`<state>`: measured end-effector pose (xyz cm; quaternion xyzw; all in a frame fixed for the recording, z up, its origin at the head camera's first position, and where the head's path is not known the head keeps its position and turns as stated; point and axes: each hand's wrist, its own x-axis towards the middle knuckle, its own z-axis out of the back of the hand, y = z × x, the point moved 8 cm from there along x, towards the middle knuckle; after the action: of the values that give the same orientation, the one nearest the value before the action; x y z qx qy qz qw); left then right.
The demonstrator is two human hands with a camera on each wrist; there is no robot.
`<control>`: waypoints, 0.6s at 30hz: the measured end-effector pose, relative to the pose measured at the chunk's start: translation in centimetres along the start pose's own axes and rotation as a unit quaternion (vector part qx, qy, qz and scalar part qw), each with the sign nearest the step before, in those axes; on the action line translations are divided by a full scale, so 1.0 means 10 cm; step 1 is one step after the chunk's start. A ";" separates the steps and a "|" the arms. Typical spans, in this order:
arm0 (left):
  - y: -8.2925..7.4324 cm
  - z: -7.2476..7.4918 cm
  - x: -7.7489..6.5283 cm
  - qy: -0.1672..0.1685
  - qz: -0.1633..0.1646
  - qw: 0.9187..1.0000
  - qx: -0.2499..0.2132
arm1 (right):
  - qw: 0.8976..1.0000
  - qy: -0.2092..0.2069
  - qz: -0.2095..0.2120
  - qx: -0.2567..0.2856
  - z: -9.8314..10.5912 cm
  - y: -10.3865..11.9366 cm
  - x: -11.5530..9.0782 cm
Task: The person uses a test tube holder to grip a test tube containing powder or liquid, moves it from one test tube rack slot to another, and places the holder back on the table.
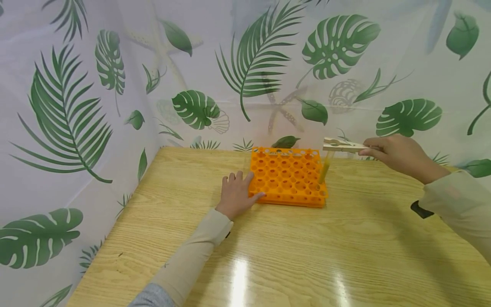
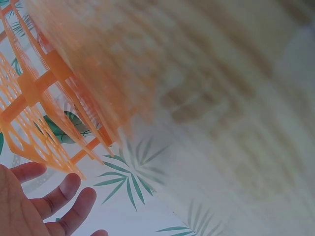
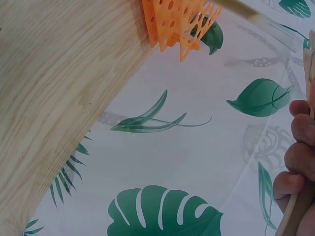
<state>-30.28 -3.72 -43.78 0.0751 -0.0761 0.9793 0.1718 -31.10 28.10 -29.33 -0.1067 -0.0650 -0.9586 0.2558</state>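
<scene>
An orange test tube rack (image 1: 285,174) with rows of round holes stands on the table. My left hand (image 1: 235,194) rests at its left end, fingers spread and thumb along the front edge; in the left wrist view the fingers (image 2: 54,201) lie loosely beside the rack's corner (image 2: 29,93). My right hand (image 1: 402,154) grips a wooden test tube clamp (image 1: 343,146), held out to the left. The clamp's jaws hold a glass test tube (image 1: 325,170) with yellowish liquid. It tilts slightly, its lower end overlapping the rack's right end. The right wrist view shows the tube's clear upper part (image 3: 280,32).
The wood-grain table (image 1: 299,247) ends at the back against a white sheet (image 1: 261,47) printed with green leaves, which also covers the left side. A dark band (image 1: 422,209) shows at the right sleeve.
</scene>
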 end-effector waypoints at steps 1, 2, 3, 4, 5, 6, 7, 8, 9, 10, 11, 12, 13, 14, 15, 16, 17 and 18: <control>0.00 0.00 0.00 0.000 0.000 1.000 -0.002 | 1.000 0.000 0.000 0.002 0.00 0.00 0.00; 0.00 0.00 0.00 0.001 0.001 1.000 -0.003 | 1.000 0.000 -0.002 0.003 0.00 0.01 0.00; 0.00 0.00 0.00 0.001 0.001 1.000 -0.003 | 1.000 -0.001 -0.002 0.004 0.00 0.01 0.00; 0.00 0.00 0.00 0.000 0.001 1.000 -0.004 | 1.000 -0.001 -0.001 0.004 0.01 0.02 0.00; 0.00 -0.01 0.00 0.000 0.001 1.000 -0.003 | 1.000 -0.002 0.001 0.005 0.01 0.02 0.00; 0.00 -0.01 0.00 -0.001 0.001 1.000 -0.001 | 1.000 -0.003 0.002 0.004 0.01 0.03 0.00; 0.00 -0.01 0.00 -0.001 0.000 1.000 0.000 | 1.000 -0.004 0.003 0.003 0.01 0.03 0.00; 0.00 -0.01 0.00 -0.003 0.000 1.000 0.001 | 1.000 -0.005 0.005 0.003 0.02 0.04 0.00; 0.00 -0.01 0.00 -0.004 0.000 1.000 0.001 | 1.000 -0.005 0.005 0.003 0.02 0.04 0.00; 0.00 0.00 0.00 -0.005 -0.001 1.000 0.001 | 1.000 -0.006 0.005 0.003 0.03 0.05 0.00; 0.00 0.00 0.00 -0.006 -0.001 1.000 0.001 | 1.000 -0.005 0.004 0.005 0.03 0.06 0.00; 0.00 0.00 0.00 -0.006 -0.001 1.000 0.002 | 1.000 -0.005 0.004 0.006 0.04 0.06 0.00; 0.00 0.00 -0.01 -0.005 -0.001 1.000 0.002 | 1.000 -0.005 0.004 0.008 0.04 0.07 0.00; 0.00 0.00 -0.01 -0.005 -0.001 1.000 0.002 | 1.000 -0.004 0.002 0.010 0.05 0.08 0.00; 0.00 0.00 -0.01 -0.004 -0.001 1.000 0.003 | 1.000 -0.003 0.000 0.014 0.05 0.09 0.00; 0.00 0.00 0.00 -0.003 0.000 1.000 0.005 | 1.000 0.000 -0.003 0.017 0.06 0.10 0.00; 0.00 0.00 0.00 -0.002 0.000 1.000 0.006 | 1.000 0.004 -0.007 0.021 0.05 0.11 0.00; 0.00 0.00 0.00 -0.001 0.001 1.000 0.008 | 1.000 0.006 -0.008 0.023 0.05 0.12 0.00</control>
<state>-30.27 -3.70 -43.79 0.0773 -0.0688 0.9799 0.1705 -30.38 27.17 -28.74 -0.0947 -0.0865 -0.9595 0.2506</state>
